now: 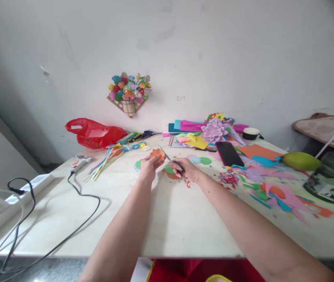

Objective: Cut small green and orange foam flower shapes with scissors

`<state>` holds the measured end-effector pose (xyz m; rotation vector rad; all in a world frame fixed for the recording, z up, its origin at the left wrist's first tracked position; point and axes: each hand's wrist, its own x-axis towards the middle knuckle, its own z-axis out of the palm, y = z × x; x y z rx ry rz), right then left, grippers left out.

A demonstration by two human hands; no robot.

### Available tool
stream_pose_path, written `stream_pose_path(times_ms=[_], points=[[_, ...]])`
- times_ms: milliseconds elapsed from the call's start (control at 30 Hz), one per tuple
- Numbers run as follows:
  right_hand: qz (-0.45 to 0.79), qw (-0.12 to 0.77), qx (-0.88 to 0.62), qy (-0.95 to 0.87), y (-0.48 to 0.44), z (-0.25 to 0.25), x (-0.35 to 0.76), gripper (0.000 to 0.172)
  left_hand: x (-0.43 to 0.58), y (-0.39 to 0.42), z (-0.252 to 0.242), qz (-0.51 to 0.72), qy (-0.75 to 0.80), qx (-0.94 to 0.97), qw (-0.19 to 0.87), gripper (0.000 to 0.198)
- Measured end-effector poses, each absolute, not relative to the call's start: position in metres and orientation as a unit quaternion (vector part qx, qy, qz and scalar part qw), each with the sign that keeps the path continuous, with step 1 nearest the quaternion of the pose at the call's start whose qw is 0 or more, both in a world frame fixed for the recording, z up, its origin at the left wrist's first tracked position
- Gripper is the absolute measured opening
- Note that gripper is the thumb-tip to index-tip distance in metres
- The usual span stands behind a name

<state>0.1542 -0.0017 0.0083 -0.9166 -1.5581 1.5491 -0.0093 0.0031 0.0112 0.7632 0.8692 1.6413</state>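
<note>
Between the thumb and fingers of my left hand [149, 167] is an orange scalloped flower cutout [157, 154], held up off the table. My right hand [189, 170] grips black-handled scissors [179, 166], their blades pointing up and left beside the cutout's edge. Whether the blades touch it I cannot tell. Under the hands lie a green round piece [168, 169] and small orange scraps [187, 183]. Green and light blue pieces [138, 166] show partly behind my left hand. Right of the scissors rest a light blue cutout [195, 159] and a green disc [205, 160].
Colourful scraps [284, 196], a phone [229, 154] and a glass jar [333, 178] occupy the right side. At the back are a purple flower [214, 131] and a red plastic bag [96, 134]. A glue gun [80, 164] with a black cord and a power strip [35, 186] lie left.
</note>
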Motion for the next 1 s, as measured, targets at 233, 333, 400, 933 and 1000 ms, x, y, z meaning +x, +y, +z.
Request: stream_pose_path(times_ms=[233, 333, 400, 933, 1000], points=[[0.606, 0.367, -0.351, -0.612, -0.001, 0.009, 0.155, 0.037, -0.013, 0.004, 0.009, 0.684, 0.355, 0.338, 0.540, 0.021], [0.607, 0.367, -0.349, -0.613, -0.001, 0.008, 0.155, 0.036, -0.014, 0.004, 0.009, 0.682, 0.354, 0.342, 0.542, 0.022], [0.606, 0.368, -0.346, -0.614, 0.000, 0.007, 0.154, 0.037, -0.015, 0.005, 0.008, 0.680, 0.354, 0.344, 0.542, 0.022], [0.586, 0.360, -0.337, -0.643, -0.002, 0.010, 0.156, 0.038, -0.019, 0.004, 0.010, 0.668, 0.360, 0.349, 0.549, 0.023], [0.579, 0.356, -0.335, -0.653, -0.001, 0.010, 0.157, 0.038, -0.020, 0.003, 0.010, 0.665, 0.362, 0.353, 0.550, 0.022]])
